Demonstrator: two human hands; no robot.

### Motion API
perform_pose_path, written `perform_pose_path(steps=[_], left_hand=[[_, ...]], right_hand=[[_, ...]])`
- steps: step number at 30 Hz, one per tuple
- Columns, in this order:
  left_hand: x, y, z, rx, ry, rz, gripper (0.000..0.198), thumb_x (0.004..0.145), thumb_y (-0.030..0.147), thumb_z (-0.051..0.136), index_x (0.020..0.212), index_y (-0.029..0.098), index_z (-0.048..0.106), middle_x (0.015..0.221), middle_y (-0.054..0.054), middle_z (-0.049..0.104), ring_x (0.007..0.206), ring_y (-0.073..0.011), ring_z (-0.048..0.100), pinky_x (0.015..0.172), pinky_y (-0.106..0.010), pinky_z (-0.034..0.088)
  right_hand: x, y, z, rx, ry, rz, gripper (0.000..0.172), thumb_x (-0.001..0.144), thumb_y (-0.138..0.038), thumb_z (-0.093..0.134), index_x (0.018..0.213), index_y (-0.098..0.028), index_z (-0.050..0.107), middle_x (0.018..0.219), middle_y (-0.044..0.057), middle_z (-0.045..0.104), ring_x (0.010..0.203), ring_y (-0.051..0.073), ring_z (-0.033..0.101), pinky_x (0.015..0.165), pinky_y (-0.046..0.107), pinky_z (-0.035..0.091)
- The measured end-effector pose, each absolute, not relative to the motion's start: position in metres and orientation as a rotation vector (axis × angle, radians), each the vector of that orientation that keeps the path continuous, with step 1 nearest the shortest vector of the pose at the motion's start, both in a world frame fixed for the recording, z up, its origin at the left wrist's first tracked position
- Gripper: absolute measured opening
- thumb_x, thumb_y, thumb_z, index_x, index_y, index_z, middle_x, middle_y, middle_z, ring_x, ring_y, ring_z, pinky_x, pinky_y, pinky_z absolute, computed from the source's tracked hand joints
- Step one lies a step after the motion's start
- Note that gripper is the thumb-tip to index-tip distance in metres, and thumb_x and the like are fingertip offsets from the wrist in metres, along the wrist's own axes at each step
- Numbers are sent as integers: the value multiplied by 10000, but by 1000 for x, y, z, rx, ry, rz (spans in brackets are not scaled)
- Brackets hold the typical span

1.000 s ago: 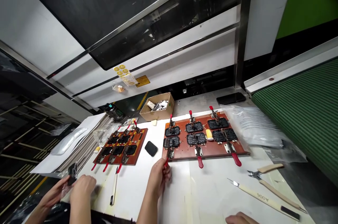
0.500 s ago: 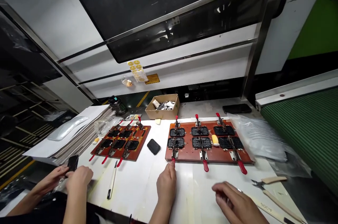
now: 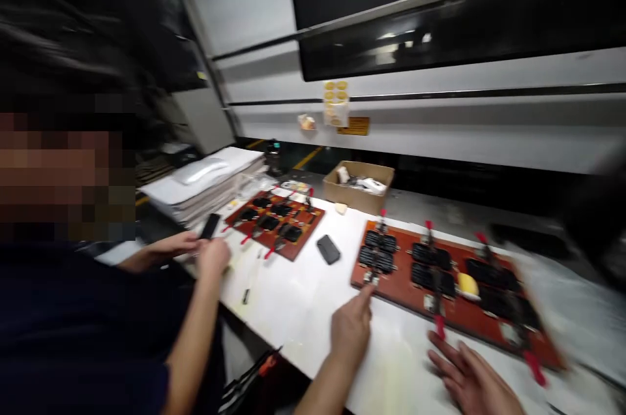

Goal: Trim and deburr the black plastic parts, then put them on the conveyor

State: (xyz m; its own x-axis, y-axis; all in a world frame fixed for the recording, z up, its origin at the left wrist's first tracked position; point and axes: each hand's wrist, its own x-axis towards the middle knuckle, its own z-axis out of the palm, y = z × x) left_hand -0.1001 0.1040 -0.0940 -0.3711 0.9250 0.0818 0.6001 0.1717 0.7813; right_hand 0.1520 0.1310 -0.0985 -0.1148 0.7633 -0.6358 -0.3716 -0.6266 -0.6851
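My left hand is closed at the front left clamp of a reddish-brown fixture board, covering that clamp's handle. My right hand has its fingers apart, just below the red handle of the middle front clamp; whether a fingertip touches it is unclear. Black ribbed plastic parts sit in pairs under the board's toggle clamps. Between two pairs lies a yellow-and-white block. Left of the board, a loose black rectangular part rests on the white tabletop.
A person at the left holds a black part in both hands. Near them are a second clamp board, a pen and a paper stack. A cardboard box stands behind; plastic bags lie right.
The view has swung left, bringing more of the neighbouring person into sight. My right hand has come nearer the middle clamp handle, fingers spreading. My left hand stays at the front left clamp.
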Motion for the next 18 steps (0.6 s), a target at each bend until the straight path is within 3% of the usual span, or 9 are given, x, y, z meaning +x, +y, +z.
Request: perform_pose_path(steps=[2, 4, 6, 7, 8, 10, 12, 14, 18], left_hand=[[-117, 97, -93, 1414, 2053, 1060, 517, 1050, 256, 424, 1487, 350, 684, 869, 16, 775, 789, -138, 717, 802, -226, 532], [-130, 98, -93, 1406, 2060, 1048, 515, 1062, 311, 405, 1503, 331, 671, 830, 15, 749, 738, -141, 693, 751, -238, 502], [-134, 102, -93, 1408, 2067, 1025, 522, 1061, 349, 392, 1498, 324, 676, 785, 17, 731, 683, -148, 670, 702, -249, 469], [-133, 103, -92, 1412, 2071, 1014, 524, 1059, 367, 389, 1496, 330, 677, 770, 19, 726, 666, -151, 661, 688, -253, 456], [-132, 104, -91, 1414, 2079, 1005, 527, 1057, 384, 387, 1496, 340, 676, 766, 21, 724, 662, -154, 656, 685, -257, 447], [-128, 104, -88, 1415, 2096, 992, 534, 1055, 421, 380, 1497, 356, 671, 776, 22, 724, 672, -158, 658, 696, -263, 443], [-125, 103, -85, 1401, 2115, 983, 551, 1053, 458, 361, 1492, 350, 676, 774, 22, 720, 665, -161, 656, 697, -269, 446], [-125, 102, -84, 1381, 2130, 979, 569, 1052, 487, 347, 1483, 334, 685, 760, 22, 715, 648, -163, 655, 686, -273, 452], [-127, 103, -84, 1376, 2130, 993, 564, 1049, 494, 354, 1482, 343, 682, 757, 32, 711, 665, -159, 669, 704, -269, 470]], right_hand=[[127, 128, -76, -1295, -486, 1839, 603, 586, -482, 1038, 914, -220, 605, 1329, 159, 784, 1041, 336, 809, 585, 269, 599], [114, 130, -43, -1308, -458, 1795, 643, 515, -352, 1054, 786, -225, 486, 1136, 127, 829, 866, 265, 803, 495, 206, 519], [121, 132, 5, -1218, -471, 1724, 578, 532, -238, 1002, 775, -227, 478, 863, 36, 788, 622, 144, 682, 433, 162, 425], [130, 132, 35, -1063, -517, 1627, 503, 604, -212, 951, 791, -231, 484, 751, -22, 719, 476, 72, 505, 379, 143, 304], [142, 131, 67, -901, -578, 1579, 416, 680, -202, 882, 796, -240, 485, 687, -42, 655, 435, 69, 418, 368, 164, 280], [167, 131, 125, -617, -669, 1317, 271, 716, -115, 723, 835, -253, 522, 580, -65, 519, 437, 94, 376, 397, 195, 325], [182, 133, 160, -551, -717, 1209, 279, 695, -60, 646, 876, -250, 552, 588, -60, 491, 460, 98, 383, 434, 200, 366], [183, 136, 160, -612, -753, 1210, 273, 726, -69, 665, 895, -254, 557, 660, -37, 554, 500, 101, 432, 460, 202, 392], [147, 135, 68, -964, -817, 1300, 301, 796, -260, 828, 926, -266, 556, 1011, 14, 704, 650, 127, 577, 525, 231, 468]])
